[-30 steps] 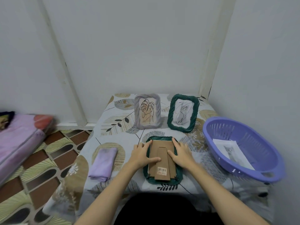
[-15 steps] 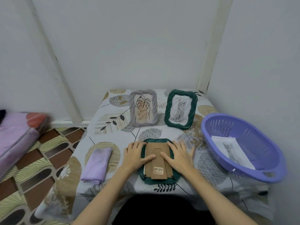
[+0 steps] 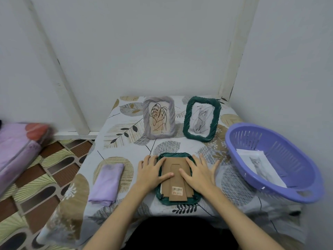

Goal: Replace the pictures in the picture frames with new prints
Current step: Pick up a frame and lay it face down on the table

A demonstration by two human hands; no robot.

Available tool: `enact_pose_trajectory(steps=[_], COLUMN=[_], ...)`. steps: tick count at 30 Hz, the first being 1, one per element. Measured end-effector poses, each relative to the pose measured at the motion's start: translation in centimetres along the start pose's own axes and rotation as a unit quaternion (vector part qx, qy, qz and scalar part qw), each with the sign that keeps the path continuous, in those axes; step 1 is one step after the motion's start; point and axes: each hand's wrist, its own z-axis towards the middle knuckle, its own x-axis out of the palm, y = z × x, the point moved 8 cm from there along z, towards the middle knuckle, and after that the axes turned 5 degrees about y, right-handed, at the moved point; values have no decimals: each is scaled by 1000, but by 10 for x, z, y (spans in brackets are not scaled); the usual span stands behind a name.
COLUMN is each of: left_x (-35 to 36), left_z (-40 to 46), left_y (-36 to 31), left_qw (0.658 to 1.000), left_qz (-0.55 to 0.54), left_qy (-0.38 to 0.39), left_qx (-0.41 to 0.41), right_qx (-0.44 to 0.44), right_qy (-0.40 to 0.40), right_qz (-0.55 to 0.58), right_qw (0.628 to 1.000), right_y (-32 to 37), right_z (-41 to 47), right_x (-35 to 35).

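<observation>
A dark green frame lies face down near the table's front edge, its brown cardboard backing with a barcode sticker facing up. My left hand rests flat on the frame's left side, thumb on the backing. My right hand lies flat on the right side, fingers spread, thumb on the backing. At the back stand a grey frame with a leaf line drawing and a second green frame with a scribble drawing. New prints, the top one a cat picture, lie in the purple basket.
A folded lilac cloth lies on the left of the leaf-patterned tablecloth. The basket takes up the table's right side, against the wall. Left of the table are patterned floor tiles and a pink mattress.
Both hands have flattened on the face-down frame and the thumbs have slid in onto the backing. The view has tilted up slightly. The frames have not moved.
</observation>
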Motion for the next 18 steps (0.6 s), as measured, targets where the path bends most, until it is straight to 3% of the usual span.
enact_pose_trajectory(steps=[18], left_x=[3], left_z=[23], left_y=[3], left_qw=[998], left_qz=[6], left_qy=[51], left_qx=[30], right_qx=[-3], right_qy=[33], right_qz=[-11], right_qw=[999], right_y=[2], right_z=[20], right_x=[-2])
